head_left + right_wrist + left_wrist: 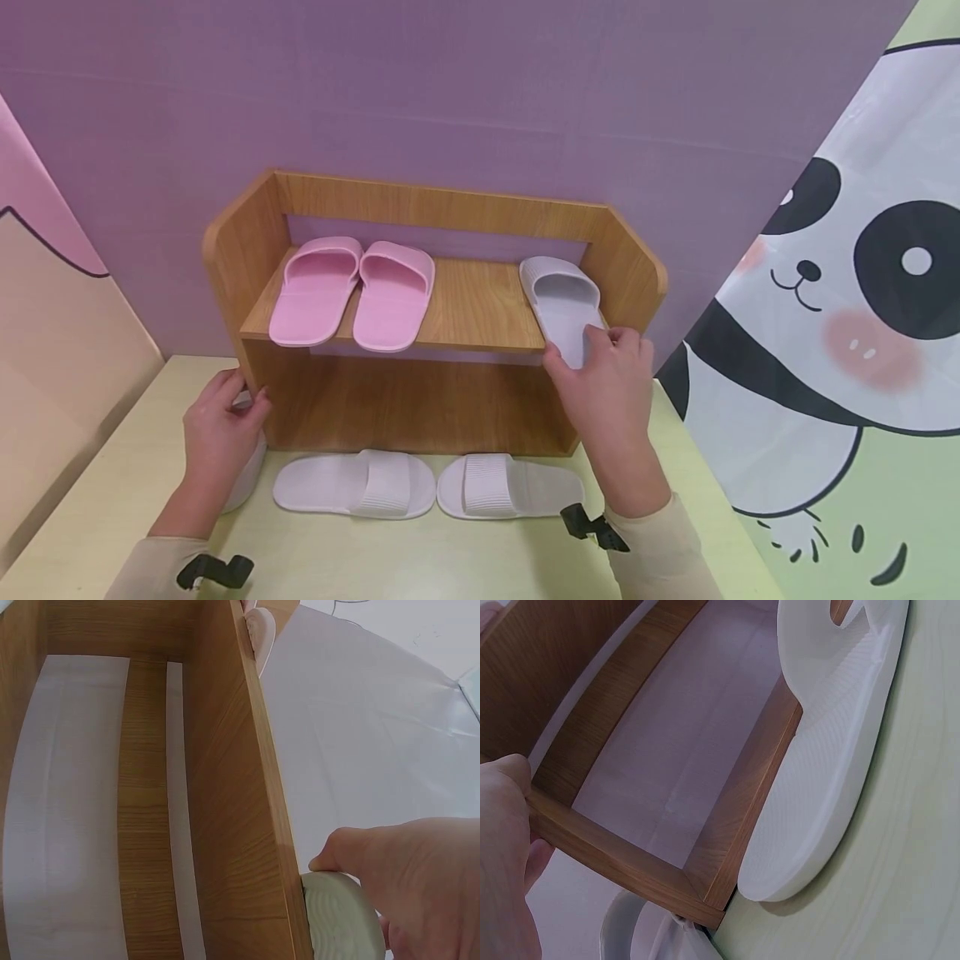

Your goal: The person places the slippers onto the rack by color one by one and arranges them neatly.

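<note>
A small wooden shoe rack (480,292) stands against the purple backdrop. On the right end of its upper shelf lies a pale grey slipper (564,304), strap toward the back. My right hand (615,383) pinches that slipper's front end, the thumb on one side of the sole (341,919) and fingers on the other. My left hand (223,425) grips the front edge of the rack's left side panel (622,855). Two pink slippers (318,296) sit side by side on the shelf's left part, their front ends past its edge.
Two white slippers (318,485) lie end to end on the table (390,558) before the rack. Another pale slipper (247,479) is partly hidden behind my left hand. A panda picture (795,400) covers the right wall.
</note>
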{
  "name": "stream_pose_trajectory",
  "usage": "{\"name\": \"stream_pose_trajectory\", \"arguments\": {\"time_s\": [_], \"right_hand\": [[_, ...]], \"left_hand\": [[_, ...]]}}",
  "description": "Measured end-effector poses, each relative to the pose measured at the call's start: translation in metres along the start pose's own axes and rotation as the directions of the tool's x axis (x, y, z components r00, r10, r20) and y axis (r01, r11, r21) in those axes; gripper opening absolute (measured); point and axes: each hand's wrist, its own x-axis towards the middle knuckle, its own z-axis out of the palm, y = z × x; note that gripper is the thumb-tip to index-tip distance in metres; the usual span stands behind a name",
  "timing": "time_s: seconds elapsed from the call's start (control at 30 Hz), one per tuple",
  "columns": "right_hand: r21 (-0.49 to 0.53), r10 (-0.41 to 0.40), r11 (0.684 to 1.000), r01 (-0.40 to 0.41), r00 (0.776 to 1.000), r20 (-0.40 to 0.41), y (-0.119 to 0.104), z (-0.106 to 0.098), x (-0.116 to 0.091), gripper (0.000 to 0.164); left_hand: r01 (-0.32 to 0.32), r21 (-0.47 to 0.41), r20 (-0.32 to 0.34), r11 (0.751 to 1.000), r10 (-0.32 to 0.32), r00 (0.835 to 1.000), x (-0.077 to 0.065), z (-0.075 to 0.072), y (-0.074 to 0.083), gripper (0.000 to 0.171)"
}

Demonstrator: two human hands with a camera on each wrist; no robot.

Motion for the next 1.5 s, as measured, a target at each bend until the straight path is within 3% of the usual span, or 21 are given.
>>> {"name": "stream_pose_trajectory", "arguments": {"time_s": [0.4, 0.6, 0.73, 0.83, 1.0, 1.07, 1.27, 1.5], "right_hand": [[0.020, -0.034, 0.999, 0.035, 0.998, -0.061, 0.007, 0.005, -0.005, 0.076], [0.094, -0.055, 0.993, 0.073, 0.983, -0.176, 0.017, 0.008, -0.008, 0.085], [0.167, -0.106, 0.973, 0.160, 0.950, -0.293, 0.028, 0.010, -0.011, 0.077], [0.233, -0.146, 0.940, 0.249, 0.912, -0.383, 0.040, 0.014, -0.013, 0.065], [0.397, -0.118, 0.839, 0.373, 0.836, -0.536, 0.065, 0.026, -0.010, 0.050], [0.457, -0.071, 0.802, 0.384, 0.821, -0.566, 0.074, 0.032, -0.007, 0.042], [0.515, 0.035, 0.802, 0.302, 0.837, -0.546, 0.096, 0.045, -0.004, 0.022], [0.515, 0.043, 0.812, 0.273, 0.853, -0.520, 0.108, 0.058, -0.003, 0.013]], "left_hand": [[0.007, -0.013, 0.002, 1.000, -0.007, 1.000, 0.000, 0.000, -0.003, 0.035], [0.001, -0.011, 0.000, 1.000, -0.001, 1.000, -0.001, 0.000, 0.000, 0.037], [0.001, -0.010, -0.002, 1.000, -0.001, 1.000, -0.001, -0.001, 0.002, 0.038], [0.004, -0.010, -0.004, 1.000, -0.004, 1.000, -0.001, -0.001, 0.003, 0.037], [0.008, -0.012, -0.003, 1.000, -0.008, 1.000, -0.001, -0.001, 0.002, 0.037], [0.009, -0.015, -0.004, 1.000, -0.009, 1.000, -0.001, -0.001, 0.002, 0.038], [0.004, -0.016, 0.002, 1.000, -0.004, 1.000, 0.000, 0.000, 0.002, 0.038], [0.030, -0.019, 0.013, 0.999, -0.030, 0.999, -0.001, -0.001, 0.001, 0.039]]}}
